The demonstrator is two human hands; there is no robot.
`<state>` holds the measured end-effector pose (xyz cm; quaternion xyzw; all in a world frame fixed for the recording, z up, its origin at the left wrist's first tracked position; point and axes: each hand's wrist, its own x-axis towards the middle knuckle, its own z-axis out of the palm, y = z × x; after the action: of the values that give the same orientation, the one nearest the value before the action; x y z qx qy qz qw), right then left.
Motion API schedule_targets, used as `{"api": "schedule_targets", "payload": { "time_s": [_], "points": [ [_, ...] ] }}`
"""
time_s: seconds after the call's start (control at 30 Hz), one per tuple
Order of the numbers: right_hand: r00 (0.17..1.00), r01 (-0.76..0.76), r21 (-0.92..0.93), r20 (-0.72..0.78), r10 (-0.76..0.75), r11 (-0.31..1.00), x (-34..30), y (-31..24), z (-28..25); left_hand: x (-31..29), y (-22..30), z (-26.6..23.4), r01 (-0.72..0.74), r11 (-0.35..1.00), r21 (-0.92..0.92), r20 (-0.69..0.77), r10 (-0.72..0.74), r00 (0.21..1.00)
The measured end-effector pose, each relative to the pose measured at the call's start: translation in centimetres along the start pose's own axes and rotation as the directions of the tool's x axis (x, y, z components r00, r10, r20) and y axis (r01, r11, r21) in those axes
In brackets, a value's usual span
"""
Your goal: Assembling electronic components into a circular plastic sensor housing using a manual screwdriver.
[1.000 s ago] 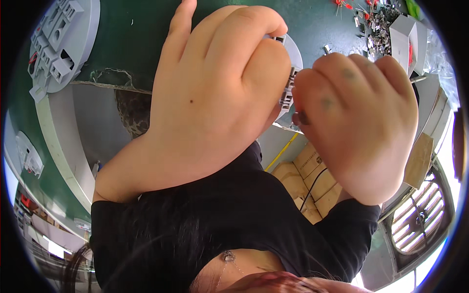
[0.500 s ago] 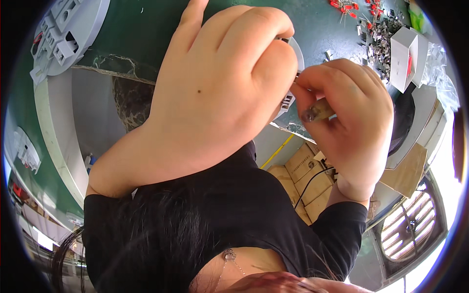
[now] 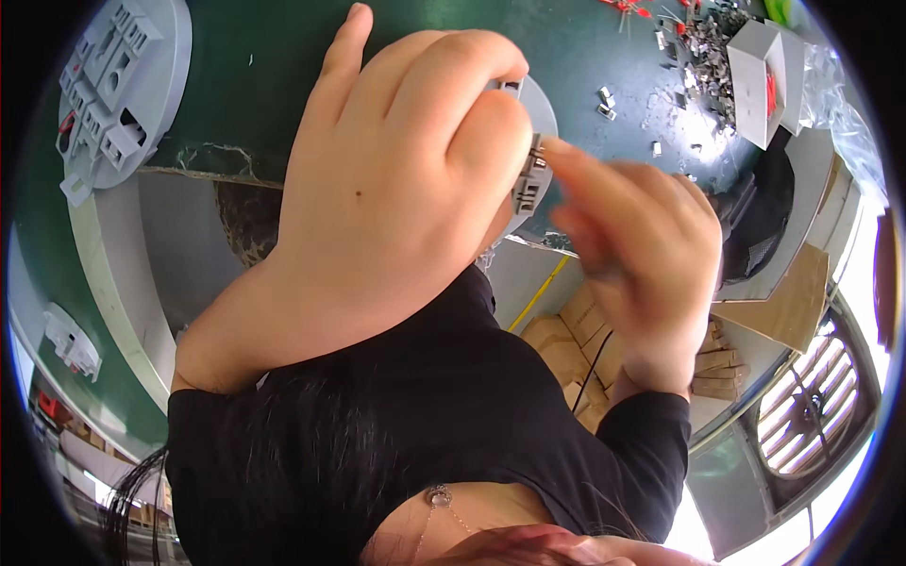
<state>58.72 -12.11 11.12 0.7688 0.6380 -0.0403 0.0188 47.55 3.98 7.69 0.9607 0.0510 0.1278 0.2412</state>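
My left hand (image 3: 377,179) spreads over the table edge with its fingers curled, gripping a round grey plastic base (image 3: 543,104). Most of that base is hidden under the hand. Its slotted side, with small metal pieces in it, shows past my thumb (image 3: 528,184). My right hand (image 3: 651,226) is beside it on the right, smeared by motion. Its index fingertip reaches to the slotted side, touching or nearly so. A dark blur lies in the right palm; whether a tool is there I cannot make out.
A similar grey base (image 3: 123,94) lies at the far left. Small metal clips (image 3: 713,57) are heaped at the back right, with red parts (image 3: 628,8) and a white box (image 3: 755,85). A few loose clips (image 3: 607,102) lie nearer. Cardboard boxes (image 3: 557,349) stand below the table.
Both hands and the held base have shifted slightly left in the picture. The brown-handled tool seen in my right hand no longer shows clearly, and that hand's index finger has straightened.
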Motion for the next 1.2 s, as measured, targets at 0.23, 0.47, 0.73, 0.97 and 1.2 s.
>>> {"api": "schedule_targets", "payload": {
  "time_s": [0.23,0.47,0.73,0.97,1.2],
  "points": [
    [0.809,0.495,0.843,-0.361,0.464,-0.209,0.8,-1.8,2.8,-0.4,-0.3,0.2,-0.018,1.0,0.004,-0.026,0.018,0.999],
    [0.657,0.534,0.845,-0.433,0.617,0.024,2.5,-4.2,4.4,-1.9,-1.6,1.5,-0.066,0.996,0.06,-0.051,0.069,0.996],
    [0.601,0.559,0.765,-0.639,0.48,0.32,3.6,-5.3,6.6,-4.3,-3.7,3.5,-0.187,0.967,0.173,-0.132,0.211,0.968],
    [0.66,0.573,0.792,-0.599,0.454,0.211,3.4,-3.9,6.5,-3.4,-3.2,3.6,-0.166,0.979,0.121,-0.136,0.182,0.974],
    [0.626,0.559,0.764,-0.644,0.44,0.322,3.3,-3.7,7.1,-3.2,-3.1,3.4,-0.13,0.989,0.067,-0.118,0.138,0.983]
  ]
}}
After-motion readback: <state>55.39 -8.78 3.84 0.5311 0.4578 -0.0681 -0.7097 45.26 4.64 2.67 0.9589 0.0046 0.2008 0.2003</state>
